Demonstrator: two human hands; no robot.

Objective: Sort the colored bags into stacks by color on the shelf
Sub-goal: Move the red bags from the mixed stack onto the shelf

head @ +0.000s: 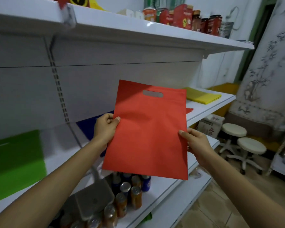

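A bag (146,129) hangs between my left hand (105,127) and right hand (196,142). Behind my left fingers a second bag (87,127) lies on the shelf (209,106); beyond my right fingers, a folded stack (202,96); below, cans (132,193).

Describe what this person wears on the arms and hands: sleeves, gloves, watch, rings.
Nothing worn shows. The left forearm and right forearm are bare right to the frame's edge, with no sleeve, watch or band. The left hand and right hand have no gloves, and no rings show on the visible fingers.
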